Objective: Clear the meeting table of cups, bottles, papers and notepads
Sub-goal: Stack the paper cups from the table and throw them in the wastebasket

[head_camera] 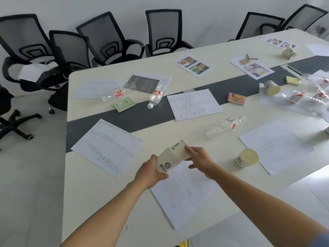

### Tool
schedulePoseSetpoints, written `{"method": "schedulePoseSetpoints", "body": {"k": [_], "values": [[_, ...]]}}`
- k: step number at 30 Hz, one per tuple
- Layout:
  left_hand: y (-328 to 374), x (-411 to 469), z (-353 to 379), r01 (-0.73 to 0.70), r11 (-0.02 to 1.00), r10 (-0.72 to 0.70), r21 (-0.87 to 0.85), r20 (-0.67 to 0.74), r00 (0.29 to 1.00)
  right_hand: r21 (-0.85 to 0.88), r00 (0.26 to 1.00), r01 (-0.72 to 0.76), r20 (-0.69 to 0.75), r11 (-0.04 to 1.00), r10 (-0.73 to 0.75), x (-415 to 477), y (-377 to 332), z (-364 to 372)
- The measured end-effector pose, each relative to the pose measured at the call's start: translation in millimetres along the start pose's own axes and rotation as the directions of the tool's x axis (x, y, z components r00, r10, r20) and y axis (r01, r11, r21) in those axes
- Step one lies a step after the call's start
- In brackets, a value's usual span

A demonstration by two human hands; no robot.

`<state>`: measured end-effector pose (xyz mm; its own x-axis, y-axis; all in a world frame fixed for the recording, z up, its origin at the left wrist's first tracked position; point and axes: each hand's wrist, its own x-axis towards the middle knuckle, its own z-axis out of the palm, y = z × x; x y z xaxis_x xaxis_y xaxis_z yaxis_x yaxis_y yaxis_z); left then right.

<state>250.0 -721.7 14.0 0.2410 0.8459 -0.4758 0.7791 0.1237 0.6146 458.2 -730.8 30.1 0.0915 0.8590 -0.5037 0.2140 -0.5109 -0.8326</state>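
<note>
While the left hand (153, 169) curls its fingers round the near end of a stack of nested cream paper cups with a green logo (169, 158), the right hand (200, 160) pinches the far end between forefinger and thumb. The stack hangs tilted on its side, just above a white printed sheet (183, 193) at the near edge of the cream meeting table with a dark grey centre strip (99, 202).

Held only at its two ends, the stack could slide apart if either grip eases, and the loose cups would then drop and roll. Any dregs inside would probably run out onto the sheet.

Near the right wrist stands a single upright cream paper cup (247, 159), resting partly on another sheet. A careless sweep of that arm may tip it over.

Further out, a clear plastic bottle with a red label (226, 126) lies on its side, and a nudge could send it rolling towards the edge.
</note>
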Motion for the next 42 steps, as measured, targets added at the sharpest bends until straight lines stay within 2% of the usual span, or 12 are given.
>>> {"method": "schedulePoseSetpoints", "body": {"k": [8, 13, 16, 18, 21, 24, 29, 32, 34, 38, 40, 42], "values": [[44, -16, 5, -0.212, 0.975, 0.207, 0.064, 0.068, 0.976, -0.051, 0.999, 0.032, -0.035, 0.998, -0.034, -51, 4, -22], [59, -18, 25, -0.246, 0.964, 0.234, 0.103, 0.122, 0.965, -0.053, 0.999, -0.015, -0.036, 0.998, 0.013, -60, 25, -48], [69, -14, 38, -0.256, 0.957, 0.234, 0.135, 0.156, 0.960, -0.188, 0.985, -0.028, -0.171, 0.982, -0.004, -53, 40, -79], [81, -5, 49, -0.246, 0.959, 0.222, 0.143, 0.165, 0.961, -0.362, 0.949, -0.061, -0.310, 0.930, -0.058, -45, 53, -114], [100, 9, 68, -0.211, 0.966, 0.183, 0.150, 0.179, 0.967, -0.669, 0.911, -0.163, -0.385, 0.725, -0.150, -32, 73, -167], [121, 25, 91, -0.145, 0.980, 0.120, 0.137, 0.178, 0.977, -0.791, 0.945, -0.178, -0.303, 0.585, -0.123, -10, 88, -208], [152, 46, 124, -0.027, 0.997, 0.016, 0.073, 0.146, 0.989, -0.861, 0.998, -0.024, -0.047, 0.508, -0.031, 26, 100, -232], [167, 54, 140, 0.017, 0.998, -0.024, 0.056, 0.125, 0.992, -0.830, 0.999, 0.017, -0.006, 0.557, -0.040, 37, 111, -247], [175, 58, 146, 0.031, 0.998, -0.036, 0.050, 0.109, 0.993, -0.742, 0.998, -0.036, -0.066, 0.669, -0.019, 43, 111, -260], [197, 70, 149, 0.048, 0.999, -0.049, 0.013, 0.071, 0.996, -0.272, 0.979, -0.088, -0.203, 0.958, 0.033, 61, 85, -295], [207, 77, 150, 0.041, 0.999, -0.041, 0.003, 0.062, 0.997, -0.043, 0.985, -0.053, -0.164, 0.998, 0.046, 65, 66, -304], [218, 87, 153, 0.025, 1.000, -0.026, 0.008, 0.064, 0.998, 0.059, 0.993, -0.023, -0.118, 0.998, 0.029, 67, 54, -308]]}}
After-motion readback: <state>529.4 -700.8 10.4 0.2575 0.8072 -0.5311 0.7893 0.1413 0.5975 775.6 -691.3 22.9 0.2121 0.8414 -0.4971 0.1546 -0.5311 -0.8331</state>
